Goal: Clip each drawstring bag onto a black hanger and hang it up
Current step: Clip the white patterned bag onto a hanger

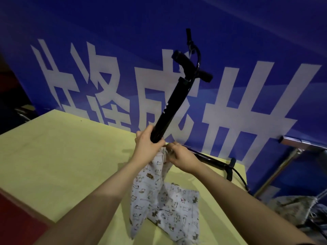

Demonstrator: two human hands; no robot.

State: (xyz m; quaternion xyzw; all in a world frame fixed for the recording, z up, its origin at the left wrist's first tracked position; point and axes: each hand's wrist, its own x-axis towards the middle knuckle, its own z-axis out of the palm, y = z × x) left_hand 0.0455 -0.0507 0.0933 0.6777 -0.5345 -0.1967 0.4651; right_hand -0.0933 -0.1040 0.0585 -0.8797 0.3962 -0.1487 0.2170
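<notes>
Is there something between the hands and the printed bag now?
Nothing visible. The left hand grips the black hanger, the right hand pinches the bag at its top, both touching it.

A glossy black tube (169, 105), smooth like painted metal or hard plastic, is seen rising above the table (70, 156), itself a matt, pale yellow surface, smooth and unmarked. Just over the table, a soft printed cloth bag (150, 188) is shown, matt and creased. Behind the table, a blue banner (230, 41) with a faint sheen is seen. Right of the table, a shiny metal rail (304, 144) is caught.
</notes>
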